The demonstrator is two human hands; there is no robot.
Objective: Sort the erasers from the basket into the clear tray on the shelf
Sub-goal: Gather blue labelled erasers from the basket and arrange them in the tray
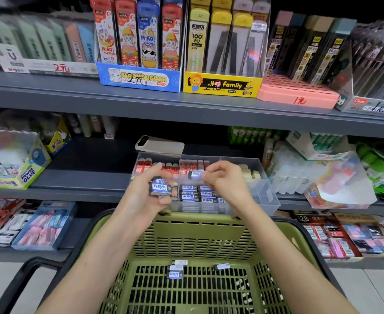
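**Basket to tray: seating one blue-label eraser**

Basket sits below both forearms, its far wall just under the wrists. A few loose erasers lie on its floor, well back from the hands, toward the body.

Left hand grips a small stack of erasers, fingers curled round it, over the near-left part of the clear tray. Right hand pinches a single eraser between thumb and fingertips, just right of the left hand. Hands are close, not touching.

The tray stands on the shelf, under and beyond the hands. Below the right hand, rows of blue-label erasers lie flat, labels up. Beyond the left hand are red erasers. Beyond and right of the right hand are beige erasers.

Judgement: the step in hand is laying the single eraser into the blue-label rows.
- Turn it label up, with its long side matching the row.
- Lower it into the next gap rather than dropping it, and stay clear of the divider.
- Keep the left stack level so nothing slides off.

Risk: straying into the red section alongside. The task looks partway done, since stock remains in the basket.
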